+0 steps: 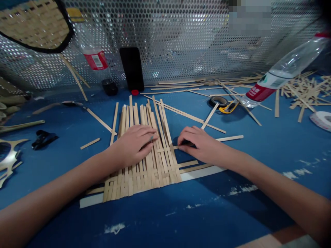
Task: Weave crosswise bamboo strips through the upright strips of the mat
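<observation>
A partly woven mat of thin bamboo strips (144, 165) lies on the blue table (165, 213), its lower end on a white strip (199, 173). My left hand (134, 144) rests palm down on the upright strips, fingers stretched flat and together. My right hand (198, 143) sits at the mat's right edge with fingers curled, pinching a horizontal bamboo strip (229, 138) that runs out to the right and into the weave.
Loose bamboo strips (302, 91) pile at the back right. A tipped plastic bottle (281, 74), a tape roll (218, 101), a black phone (131, 69), an upright bottle (94, 51) and a woven fan (36, 24) stand along the perforated metal wall. Black clip (42, 137) at left.
</observation>
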The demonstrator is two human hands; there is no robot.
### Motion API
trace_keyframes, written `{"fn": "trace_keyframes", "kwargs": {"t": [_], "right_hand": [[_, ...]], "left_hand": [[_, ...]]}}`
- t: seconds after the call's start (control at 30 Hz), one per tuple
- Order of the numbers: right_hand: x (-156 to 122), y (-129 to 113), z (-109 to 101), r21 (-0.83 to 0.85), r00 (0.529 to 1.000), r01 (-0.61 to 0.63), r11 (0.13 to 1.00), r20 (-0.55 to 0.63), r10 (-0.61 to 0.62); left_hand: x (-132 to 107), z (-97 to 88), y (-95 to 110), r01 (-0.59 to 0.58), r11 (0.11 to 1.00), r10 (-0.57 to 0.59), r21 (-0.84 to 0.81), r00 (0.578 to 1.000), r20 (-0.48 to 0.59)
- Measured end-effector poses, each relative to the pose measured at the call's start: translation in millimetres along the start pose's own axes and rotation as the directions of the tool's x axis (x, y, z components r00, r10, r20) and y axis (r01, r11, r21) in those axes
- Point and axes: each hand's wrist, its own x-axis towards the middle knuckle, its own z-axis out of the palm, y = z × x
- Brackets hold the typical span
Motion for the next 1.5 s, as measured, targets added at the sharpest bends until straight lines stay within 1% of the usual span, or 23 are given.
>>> {"fn": "trace_keyframes", "kwargs": {"t": [0.1,0.17,0.27,0.37,0.47,0.57,0.67,0.73,0.83,0.9,0.97,1.03,1.1,1.13,1.17,1.23,1.27,1.33,1.37,1.4,1.43,1.47,1.5], "right_hand": [[-0.2,1.2,-4.3,-0.006,1.000,0.001,1.000,0.009,-0.001],[-0.7,0.8,-7.1,-0.015,1.000,-0.004,1.000,0.024,0.005],[-2.3,0.2,-11.5,-0.007,0.998,-0.038,0.999,0.053,0.038],[-3.1,1.3,-13.1,-0.013,0.997,-0.066,0.998,0.049,0.066],[-2.6,3.5,-11.5,-0.025,0.998,-0.047,0.999,0.033,0.048],[-1.6,3.9,-10.3,-0.022,0.998,-0.043,0.999,0.033,0.044],[-0.7,2.2,-11.0,-0.028,0.998,-0.057,0.998,0.031,0.058],[-0.6,1.0,-11.6,-0.033,0.998,-0.058,0.998,0.026,0.059],[-1.0,0.9,-11.2,-0.041,0.998,-0.055,0.998,0.024,0.056],[-1.3,2.4,-10.1,-0.048,0.999,-0.048,0.998,0.017,0.049],[-1.6,4.7,-8.6,-0.045,1.000,-0.028,0.999,0.004,0.028],[-1.7,7.3,-7.1,-0.033,1.000,0.002,0.999,-0.017,-0.003],[-1.5,9.9,-6.1,-0.014,0.999,0.026,1.000,-0.032,-0.026],[-1.2,11.0,-5.8,-0.002,0.999,0.029,1.000,-0.035,-0.029],[-0.7,12.1,-5.5,0.013,0.999,0.025,1.000,-0.034,-0.025],[0.3,14.0,-4.9,0.048,1.000,0.003,0.999,-0.019,-0.002],[0.9,14.9,-4.5,0.065,1.000,-0.010,0.998,-0.014,0.011],[1.9,16.2,-3.2,0.094,1.000,-0.023,0.995,-0.014,0.024],[2.4,16.6,-2.5,0.104,0.999,-0.024,0.994,-0.019,0.026],[2.8,16.9,-1.7,0.109,0.999,-0.026,0.994,-0.026,0.029],[3.1,16.9,-0.8,0.109,0.999,-0.030,0.994,-0.033,0.034],[3.4,16.7,0.0,0.104,0.999,-0.035,0.994,-0.036,0.039],[3.7,16.3,0.7,0.097,0.998,-0.041,0.994,-0.037,0.045]], "left_hand": [[6.9,-2.0,-14.4,0.127,0.992,-0.127,0.022,0.992,0.023],[17.5,-4.0,-27.2,0.193,0.981,-0.194,0.033,0.980,0.035],[43.5,-6.1,-47.5,0.270,0.962,-0.271,0.040,0.962,0.023],[74.6,-5.7,-63.7,0.355,0.934,-0.354,0.032,0.935,-0.022],[97.1,-5.7,-71.7,0.449,0.894,-0.448,0.002,0.891,-0.077],[104.3,-10.7,-72.1,0.500,0.864,-0.503,-0.056,0.855,-0.123],[100.5,-22.3,-69.7,0.505,0.849,-0.528,-0.159,0.829,-0.187],[95.6,-33.1,-67.6,0.478,0.837,-0.540,-0.266,0.801,-0.260],[87.7,-52.4,-59.0,0.376,0.807,-0.556,-0.455,0.743,-0.372],[81.3,-65.6,-46.2,0.277,0.764,-0.563,-0.583,0.728,-0.392],[72.3,-76.4,-27.4,0.187,0.680,-0.568,-0.709,0.746,-0.348],[59.6,-81.9,-6.1,0.129,0.565,-0.556,-0.815,0.790,-0.260],[44.3,-80.7,12.7,0.083,0.404,-0.518,-0.911,0.841,-0.154],[36.6,-78.0,19.8,0.077,0.330,-0.499,-0.941,0.860,-0.105],[29.3,-74.8,25.0,0.062,0.229,-0.488,-0.972,0.871,-0.060],[17.2,-69.0,29.6,0.002,0.113,-0.514,-0.994,0.856,-0.057],[12.8,-67.4,29.3,-0.039,0.090,-0.542,-0.995,0.837,-0.081],[7.8,-67.0,24.9,-0.086,0.102,-0.576,-0.991,0.807,-0.129],[7.0,-67.5,21.2,-0.058,0.109,-0.568,-0.992,0.816,-0.110],[7.4,-67.7,16.8,0.021,0.143,-0.544,-0.990,0.837,-0.061],[8.6,-66.9,12.0,0.133,0.207,-0.514,-0.969,0.858,0.008],[10.4,-64.9,7.1,0.253,0.291,-0.490,-0.923,0.868,0.084],[12.5,-61.4,2.3,0.358,0.380,-0.482,-0.853,0.864,0.148]]}}
